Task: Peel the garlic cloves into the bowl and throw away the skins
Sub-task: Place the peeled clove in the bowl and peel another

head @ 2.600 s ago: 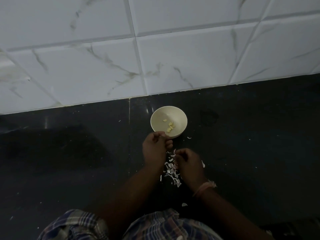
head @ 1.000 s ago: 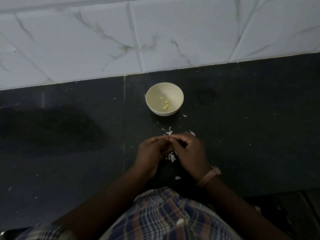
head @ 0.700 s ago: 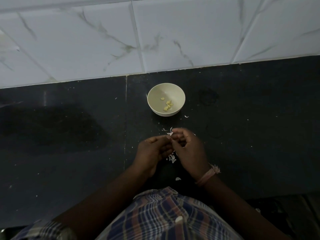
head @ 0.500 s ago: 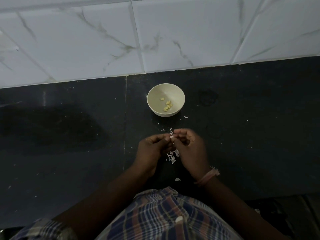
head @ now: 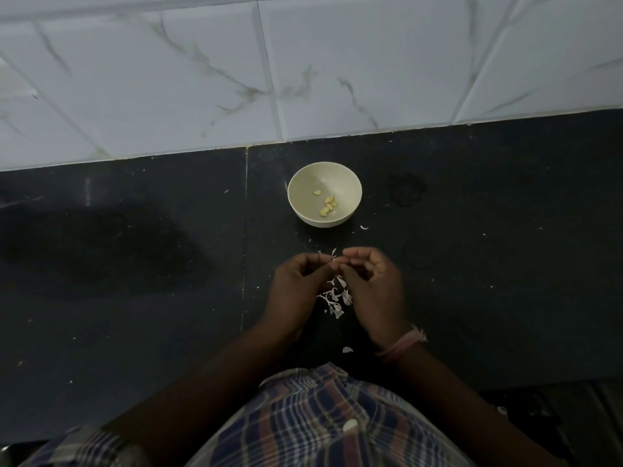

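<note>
A cream bowl (head: 305,183) stands on the black counter and holds several peeled yellow garlic cloves (head: 327,205). Just in front of it my left hand (head: 296,288) and my right hand (head: 374,288) meet fingertip to fingertip, both pinching a small garlic clove (head: 334,263) that is mostly hidden by the fingers. A pile of white garlic skins (head: 335,298) lies on the counter below, between the two hands. More bits of skin are scattered near the bowl.
The black counter (head: 488,264) runs to a white marble-tiled wall (head: 337,69) behind the bowl. A single skin flake (head: 347,349) lies close to my body. My checked shirt fills the bottom of the view.
My left hand drew back from the bowl's rim and joined the right hand over the skins. In the last second the fingertips only shifted slightly on the clove.
</note>
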{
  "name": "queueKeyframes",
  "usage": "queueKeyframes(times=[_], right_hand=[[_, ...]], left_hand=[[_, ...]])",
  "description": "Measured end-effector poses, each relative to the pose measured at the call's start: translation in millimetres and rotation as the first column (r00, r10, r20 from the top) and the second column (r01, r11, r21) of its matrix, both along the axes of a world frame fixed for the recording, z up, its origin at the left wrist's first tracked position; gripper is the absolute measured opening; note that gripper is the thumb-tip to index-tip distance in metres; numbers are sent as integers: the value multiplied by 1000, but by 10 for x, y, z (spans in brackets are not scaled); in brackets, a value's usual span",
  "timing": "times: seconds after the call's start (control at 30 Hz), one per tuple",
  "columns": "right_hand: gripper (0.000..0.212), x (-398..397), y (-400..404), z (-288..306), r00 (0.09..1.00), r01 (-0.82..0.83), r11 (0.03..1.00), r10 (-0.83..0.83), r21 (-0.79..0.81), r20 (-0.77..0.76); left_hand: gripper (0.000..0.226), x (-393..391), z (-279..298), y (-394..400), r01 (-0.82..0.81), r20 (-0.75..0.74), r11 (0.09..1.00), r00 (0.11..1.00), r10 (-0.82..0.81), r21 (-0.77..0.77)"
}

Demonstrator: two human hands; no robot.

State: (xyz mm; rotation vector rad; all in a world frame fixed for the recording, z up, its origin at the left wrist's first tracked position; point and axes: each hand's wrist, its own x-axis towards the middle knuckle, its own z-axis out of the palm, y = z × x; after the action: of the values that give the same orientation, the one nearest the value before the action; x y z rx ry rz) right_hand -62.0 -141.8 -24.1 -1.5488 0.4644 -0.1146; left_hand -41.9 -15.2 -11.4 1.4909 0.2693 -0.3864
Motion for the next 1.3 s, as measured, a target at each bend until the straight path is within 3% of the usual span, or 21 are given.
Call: queueKeyframes(times=[0.17,0.33,0.47,0.73,0.9,1.1,1.3], right_hand=[[30,30,30,39,999,5,1000,-6,18,36],[13,57,5,35,997,47,999,-46,23,-66],[7,52,13,75,998,19,998,-15,63,-65],[6,133,19,67,995,3,1000,-5,-18,-99],[9,135,11,48,984,-111,985,92,-130,-150],[10,156,-17,94,980,-145,979,121,-146,-158],[9,174,18,116,987,-86,986,65,-144,-143]], left_hand=[[11,11,44,14,-56,-44,987,998,50,-151],[11,27,38,-22,-97,-63,972,994,85,-215],[11,48,34,-21,-64,-25,982,998,61,-179],[10,56,27,-12,-22,19,996,1000,23,-84],[8,50,31,25,11,70,1000,997,-12,16],[9,126,135,49,68,157,974,982,-104,217],[13,107,83,22,94,205,978,970,-132,184]])
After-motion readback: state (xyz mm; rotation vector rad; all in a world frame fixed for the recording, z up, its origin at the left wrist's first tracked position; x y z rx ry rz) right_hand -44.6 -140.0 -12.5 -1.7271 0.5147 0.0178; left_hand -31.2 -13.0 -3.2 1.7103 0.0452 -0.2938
